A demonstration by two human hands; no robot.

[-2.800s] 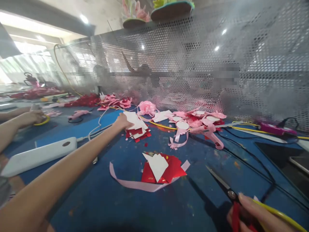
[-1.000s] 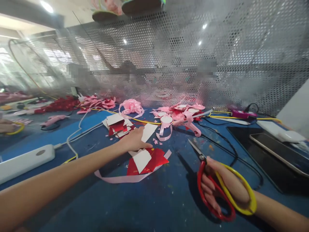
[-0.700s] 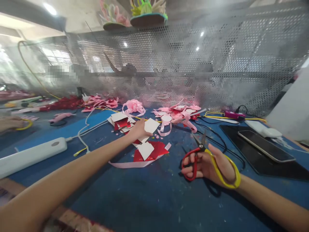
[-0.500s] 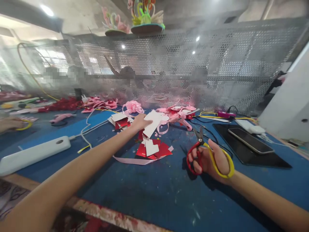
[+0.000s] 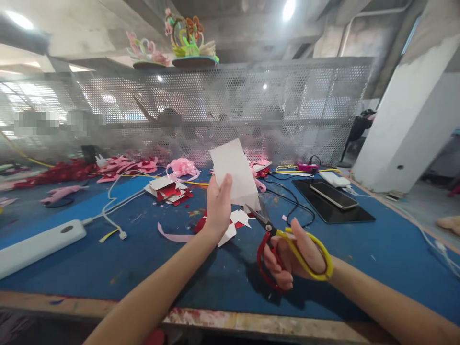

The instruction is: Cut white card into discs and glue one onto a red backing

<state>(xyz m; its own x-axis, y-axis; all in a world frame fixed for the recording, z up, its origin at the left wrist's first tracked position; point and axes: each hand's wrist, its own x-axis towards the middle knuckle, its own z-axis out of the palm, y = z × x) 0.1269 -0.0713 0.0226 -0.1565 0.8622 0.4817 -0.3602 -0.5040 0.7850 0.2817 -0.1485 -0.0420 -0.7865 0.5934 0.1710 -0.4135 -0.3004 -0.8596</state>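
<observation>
The left hand pinches a white paper sheet upright at frame centre, so the right hand, gripping scissors, can meet its lower edge above the table.

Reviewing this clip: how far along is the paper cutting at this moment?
Done: cut red and white scraps lie on the blue table, with another pile of pieces behind. In hand: the left hand holds a white sheet upright; the right hand holds the scissors, blades at the sheet's lower edge. Left: the sheet itself looks uncut.
</observation>
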